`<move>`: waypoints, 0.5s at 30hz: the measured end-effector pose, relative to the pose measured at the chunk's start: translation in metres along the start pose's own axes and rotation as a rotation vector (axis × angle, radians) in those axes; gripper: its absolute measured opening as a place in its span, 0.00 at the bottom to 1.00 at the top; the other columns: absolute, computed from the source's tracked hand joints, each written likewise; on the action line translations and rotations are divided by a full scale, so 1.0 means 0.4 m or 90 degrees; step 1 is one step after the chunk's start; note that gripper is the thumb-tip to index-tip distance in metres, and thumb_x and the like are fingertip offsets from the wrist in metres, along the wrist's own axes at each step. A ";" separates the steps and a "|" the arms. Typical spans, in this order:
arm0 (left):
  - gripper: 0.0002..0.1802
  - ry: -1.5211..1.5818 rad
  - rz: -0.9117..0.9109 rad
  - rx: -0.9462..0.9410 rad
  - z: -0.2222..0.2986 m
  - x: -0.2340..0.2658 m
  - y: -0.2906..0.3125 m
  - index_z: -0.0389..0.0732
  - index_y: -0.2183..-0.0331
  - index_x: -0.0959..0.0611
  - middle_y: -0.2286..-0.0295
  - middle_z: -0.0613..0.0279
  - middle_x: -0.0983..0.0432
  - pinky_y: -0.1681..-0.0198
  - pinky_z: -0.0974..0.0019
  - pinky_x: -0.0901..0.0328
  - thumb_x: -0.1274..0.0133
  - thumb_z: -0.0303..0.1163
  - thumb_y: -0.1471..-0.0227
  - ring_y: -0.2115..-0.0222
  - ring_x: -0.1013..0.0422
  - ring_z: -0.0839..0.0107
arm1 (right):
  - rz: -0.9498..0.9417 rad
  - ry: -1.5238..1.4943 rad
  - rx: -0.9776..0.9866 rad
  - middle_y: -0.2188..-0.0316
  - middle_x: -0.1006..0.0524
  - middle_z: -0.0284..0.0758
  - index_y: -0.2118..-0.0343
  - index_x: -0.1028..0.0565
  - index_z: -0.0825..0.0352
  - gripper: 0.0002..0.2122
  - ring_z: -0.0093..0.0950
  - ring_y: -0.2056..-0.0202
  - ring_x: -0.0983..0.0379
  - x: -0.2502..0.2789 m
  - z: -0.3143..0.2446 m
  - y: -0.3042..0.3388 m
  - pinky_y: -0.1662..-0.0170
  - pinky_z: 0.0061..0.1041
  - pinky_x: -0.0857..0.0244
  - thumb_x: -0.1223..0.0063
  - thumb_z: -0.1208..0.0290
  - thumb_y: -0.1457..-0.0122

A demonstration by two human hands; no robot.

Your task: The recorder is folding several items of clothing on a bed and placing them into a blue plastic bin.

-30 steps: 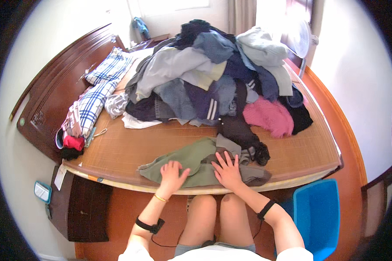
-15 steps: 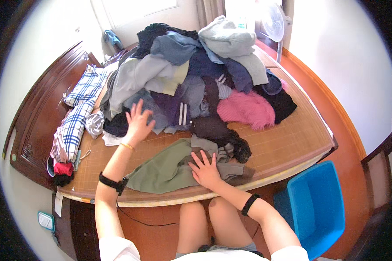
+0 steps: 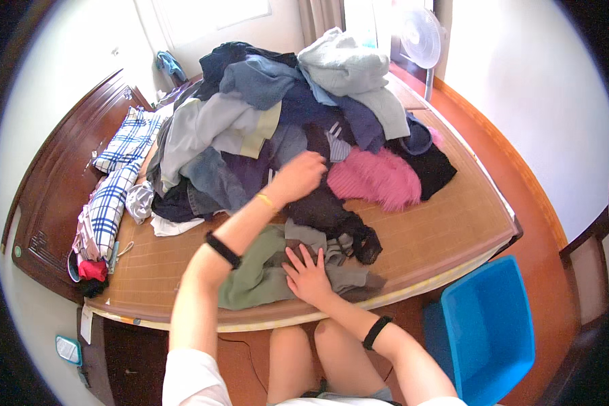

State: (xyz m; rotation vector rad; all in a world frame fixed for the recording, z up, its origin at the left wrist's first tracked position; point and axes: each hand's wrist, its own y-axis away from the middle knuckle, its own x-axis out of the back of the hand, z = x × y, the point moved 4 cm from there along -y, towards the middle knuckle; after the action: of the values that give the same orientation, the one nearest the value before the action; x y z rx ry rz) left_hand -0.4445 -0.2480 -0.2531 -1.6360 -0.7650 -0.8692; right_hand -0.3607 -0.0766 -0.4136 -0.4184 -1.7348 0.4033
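My left hand (image 3: 303, 177) is over the front of a large clothes pile (image 3: 257, 84), its fingers curled closed against dark fabric. Whatever lies between those fingertips is hidden. Just below it, a black garment with a lacy end (image 3: 331, 216) trails toward me. Palm down, my right hand (image 3: 309, 277) rests with spread fingers on a green and grey garment (image 3: 254, 271) near the bed's front edge. To the right of my left hand is a fluffy pink garment (image 3: 375, 177).
The clothes lie on a bed with a brown mat (image 3: 453, 223). Blue plaid bedding (image 3: 111, 203) is along the wooden headboard (image 3: 68, 183). On the floor at right stands a blue plastic tub (image 3: 487, 325). A white fan (image 3: 419, 40) is at the back.
My left hand has swung right from the pile's left side to its middle, and its fingers have closed. My right hand stays on the green and grey garment. The view has shifted slightly.
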 end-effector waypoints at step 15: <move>0.07 -0.284 -0.067 0.238 -0.123 -0.303 -0.138 0.44 0.74 0.18 0.71 0.64 0.24 0.59 0.62 0.41 0.51 0.29 0.54 0.62 0.32 0.66 | 0.016 -0.041 -0.033 0.40 0.39 0.34 0.53 0.24 0.57 0.16 0.40 0.38 0.49 -0.021 0.009 0.001 0.41 0.62 0.58 0.55 0.61 0.43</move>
State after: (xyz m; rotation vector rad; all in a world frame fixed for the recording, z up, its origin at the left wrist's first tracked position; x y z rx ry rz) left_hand -0.5620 -0.2902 -0.3208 -1.4723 -1.2519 -0.3953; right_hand -0.3624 -0.0804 -0.4216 -0.4693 -1.8074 0.3939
